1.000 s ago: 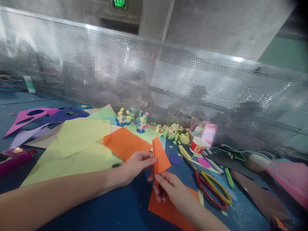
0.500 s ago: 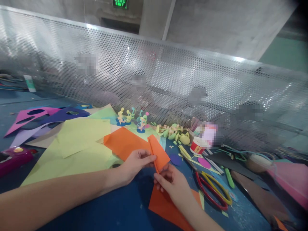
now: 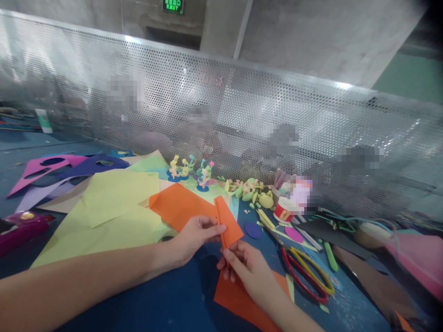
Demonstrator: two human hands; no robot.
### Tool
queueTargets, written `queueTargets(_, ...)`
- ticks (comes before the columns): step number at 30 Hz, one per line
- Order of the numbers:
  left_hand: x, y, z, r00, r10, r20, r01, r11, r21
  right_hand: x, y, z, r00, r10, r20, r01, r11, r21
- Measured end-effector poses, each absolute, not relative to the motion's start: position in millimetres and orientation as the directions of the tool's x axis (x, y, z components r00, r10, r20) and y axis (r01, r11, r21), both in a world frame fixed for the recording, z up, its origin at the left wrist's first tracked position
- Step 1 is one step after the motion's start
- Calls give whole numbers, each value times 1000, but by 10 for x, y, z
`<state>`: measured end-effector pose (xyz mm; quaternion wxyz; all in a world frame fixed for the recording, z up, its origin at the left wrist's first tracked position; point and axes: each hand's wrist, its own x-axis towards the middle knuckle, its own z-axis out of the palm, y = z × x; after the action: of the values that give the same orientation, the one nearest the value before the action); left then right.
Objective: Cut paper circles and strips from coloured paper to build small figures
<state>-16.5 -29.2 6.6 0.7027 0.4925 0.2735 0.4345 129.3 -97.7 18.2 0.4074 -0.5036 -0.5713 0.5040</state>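
We pinch the small folded orange paper piece [image 3: 227, 220] between both hands above the blue tabletop [image 3: 180, 299]: left hand [image 3: 195, 235] at its left edge, right hand [image 3: 247, 269] below, long axis pointing away from us.

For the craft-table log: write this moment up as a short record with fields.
left hand: left hand pinches the folded orange paper
right hand: right hand holds the same paper from below
under the hands: flat orange sheet on the blue table
left of the hands: yellow-green sheets, another orange sheet
right of the hands: scissors, red and white cup
behind: small paper figures, metal mesh screen
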Motion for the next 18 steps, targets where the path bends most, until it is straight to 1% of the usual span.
queueTargets(4,-151,-307,92,526,847,77,-345,129,930,1277,-989,195,-209,977,-51,160,-17,-987)
queueTargets(6,-144,-302,83,512,856,80,-342,118,932,1270,-990,183,-203,978,-51,162,-17,-987)
queueTargets(10,-143,-291,55,448,892,52,-322,108,940,1260,-975,157,-93,992,-86,208,-66,-976)
queueTargets(13,-146,-295,59,460,887,40,-310,118,944,1262,-967,157,-41,994,-103,248,-89,-965)
queueTargets(18,-143,-300,83,456,889,41,-273,96,957,1274,-992,167,-117,991,-68,214,-42,-976)
